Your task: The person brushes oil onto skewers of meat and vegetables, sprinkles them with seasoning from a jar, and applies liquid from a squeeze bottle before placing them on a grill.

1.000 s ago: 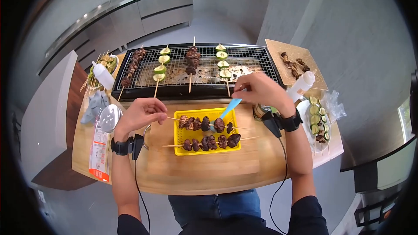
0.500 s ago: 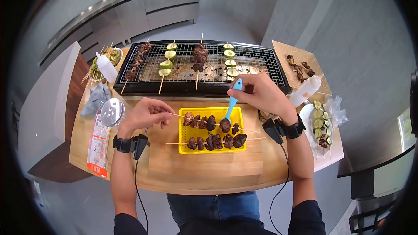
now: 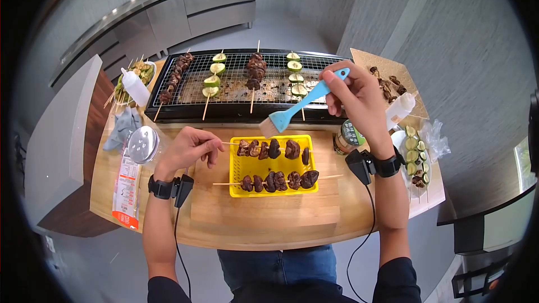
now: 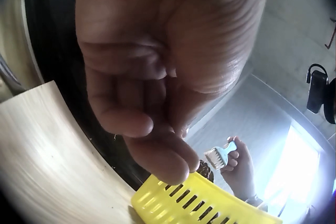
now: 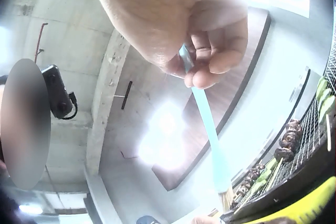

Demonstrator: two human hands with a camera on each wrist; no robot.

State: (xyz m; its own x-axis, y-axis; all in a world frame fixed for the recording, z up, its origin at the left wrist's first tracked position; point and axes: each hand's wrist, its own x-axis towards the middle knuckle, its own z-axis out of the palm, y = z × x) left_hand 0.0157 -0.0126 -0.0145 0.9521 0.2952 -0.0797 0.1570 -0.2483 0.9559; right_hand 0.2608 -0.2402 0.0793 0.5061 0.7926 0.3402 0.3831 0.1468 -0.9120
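In the head view the left hand pinches the bare end of a skewer of dark meat pieces lying across the yellow basket. A second meat skewer rests on the basket nearer the body. The right hand grips a light blue brush by its handle, bristles down and left, held above the basket's far edge and apart from the meat. The right wrist view shows the brush handle between thumb and fingers. In the left wrist view the left fingertips hide the skewer's end.
Beyond the basket stands a grill with meat and green slice skewers. At right are a jar, a squeeze bottle, a board and a plate of skewers. At left lie a shaker, a grey cloth, a bottle and a packet.
The right hand has lifted the brush off the meat on the far skewer and moved up and right. The left hand keeps its hold on the skewer end.
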